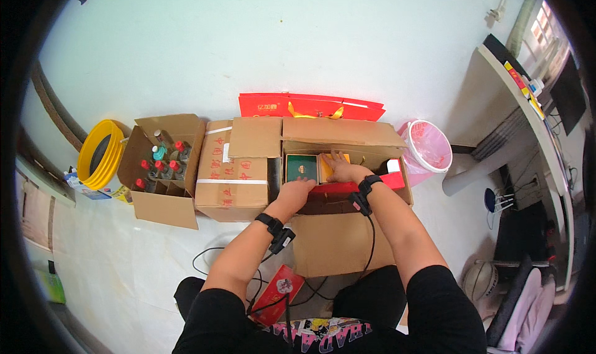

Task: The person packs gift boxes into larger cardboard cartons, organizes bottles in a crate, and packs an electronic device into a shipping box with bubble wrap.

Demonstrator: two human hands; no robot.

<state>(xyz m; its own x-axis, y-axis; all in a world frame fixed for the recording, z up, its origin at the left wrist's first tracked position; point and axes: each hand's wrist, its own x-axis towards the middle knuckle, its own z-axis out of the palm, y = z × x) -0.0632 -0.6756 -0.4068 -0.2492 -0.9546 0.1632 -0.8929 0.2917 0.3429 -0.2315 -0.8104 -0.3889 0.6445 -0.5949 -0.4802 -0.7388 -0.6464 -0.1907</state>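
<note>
Both of my hands are inside an open cardboard carton (344, 131) standing on the floor. My right hand (342, 168) lies with spread fingers on a yellow box (328, 171). My left hand (298, 192) reaches the front edge of a dark green box (301, 166), just left of the yellow one. Its fingers are partly hidden, so I cannot tell whether it grips. Under my right wrist runs the red side of a box (395, 180). Both wrists carry black straps with small modules.
A taped carton (233, 167) adjoins on the left; beyond it are a divided carton of bottles (163, 160) and a yellow bucket (100, 153). Red gift bags (307, 105) lean on the wall. A lined bin (428, 144) stands right. Cables and a red box (279, 291) lie nearby.
</note>
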